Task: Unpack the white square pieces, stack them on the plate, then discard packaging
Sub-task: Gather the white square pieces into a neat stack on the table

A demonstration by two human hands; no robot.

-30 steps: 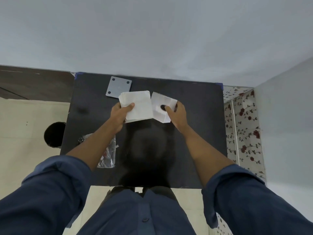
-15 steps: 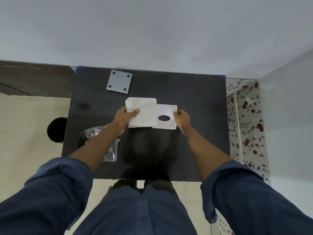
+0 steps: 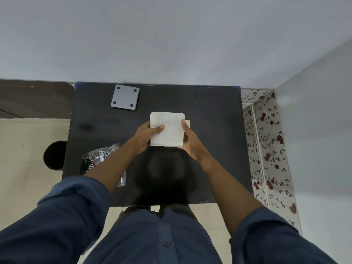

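Note:
My left hand [image 3: 145,136] grips the left edge of a white square wrapper [image 3: 168,128] held flat over the middle of the black table [image 3: 213,134]. My right hand [image 3: 190,141] holds its right side, thumb on top. A white square piece [image 3: 187,124] lies under the wrapper, and only a thin strip of it shows at the right edge. A grey square plate [image 3: 125,97] with four dark corner dots lies at the table's far left, apart from both hands.
A crumpled clear plastic bag [image 3: 99,159] with dark print lies at the table's left near edge, partly under my left forearm. A black round bin [image 3: 55,155] stands on the floor left of the table. A floral-patterned surface [image 3: 266,141] runs along the right.
The white piece with the oval hole, held out to the right before, has slid left under the wrapper. Both hands have come together around the stack.

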